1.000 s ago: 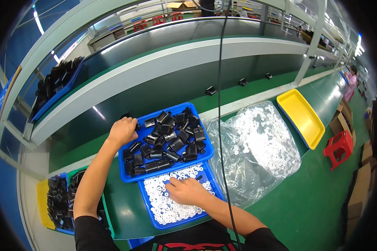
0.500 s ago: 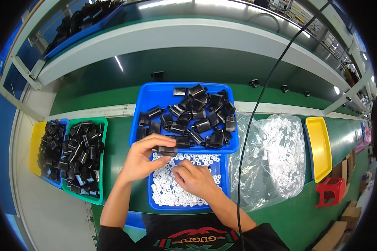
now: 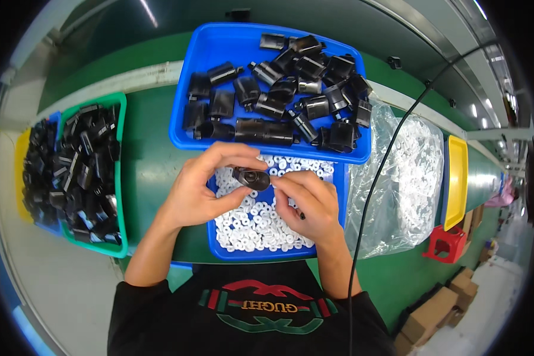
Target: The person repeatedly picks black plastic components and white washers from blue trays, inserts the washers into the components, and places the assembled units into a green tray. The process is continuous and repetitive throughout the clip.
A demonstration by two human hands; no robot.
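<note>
Black plastic, glossy, gripped in the left hand [image 3: 199, 193] as a single part [image 3: 254, 178], raised over the lower blue tray [image 3: 261, 257] with its loose white rings [image 3: 261, 234], just short of the upper blue tray [image 3: 219, 44] and its pile of similar black pieces [image 3: 270, 105]. Best steadied by the left hand alone, leaving the right hand [image 3: 311, 204] free for fine work at the right end. Hold the oval face turned upward, in plain sight. Press straight onto that end rather than sideways, and brace the left thumb against the push. Ease off at any tilt or slip, and square up again before pressing harder. Work above the rings, for a safe catch of anything dropped.

On the left, bent into a wide C, pinching the part between thumb on the near side and fingers on the far side, open no wider than needed. On the right, curled toward the palm with fingertips close together, touching the part's right end. Hard to tell, at this size, of any ring pinched there. Note, too, a small dark tip [image 3: 302, 215] at the right palm.
</note>
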